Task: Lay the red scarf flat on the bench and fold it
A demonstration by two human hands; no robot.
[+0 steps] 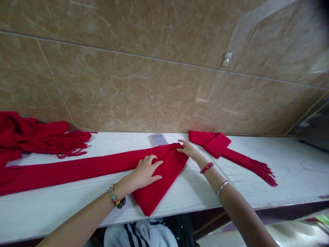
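A long red scarf lies across the white table, its fringe at the far left and its right part folded at a slant into a broad pointed flap. My left hand rests on the scarf near the fold, fingers spread and palm down. At the flap's upper right corner is my right hand, its thumb and fingers touching the cloth edge. Whether the right fingers pinch the cloth or only lie on it is hard to see.
A folded red scarf with fringe lies at right, and a bunched red scarf at the far left. A small blurred rectangular item sits by the tiled wall. The white table has its front edge close to me.
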